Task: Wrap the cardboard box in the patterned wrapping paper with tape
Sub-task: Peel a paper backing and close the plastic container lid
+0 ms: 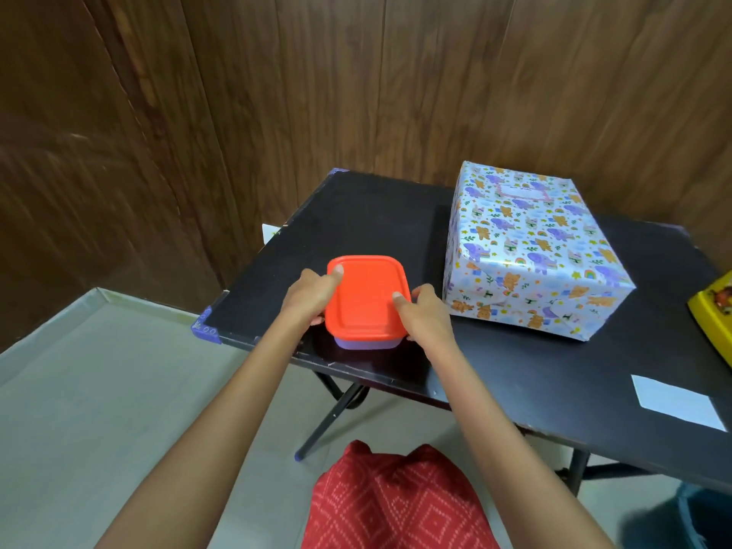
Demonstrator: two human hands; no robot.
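Note:
The box [530, 247], covered all over in white paper printed with purple elephants and orange bears, stands on the black table [368, 223] at the right. Left of it sits a small plastic container with an orange lid [366, 299] and a purple base. My left hand [311, 297] grips the container's left side, thumb on the lid. My right hand [426, 315] grips its right side, thumb on the lid too. No tape is in sight.
A yellow object [715, 307] lies at the table's right edge, partly cut off. A white slip of paper [677, 402] lies near the front right. The folding table stands against a wooden wall. Grey floor [99, 390] lies to the left.

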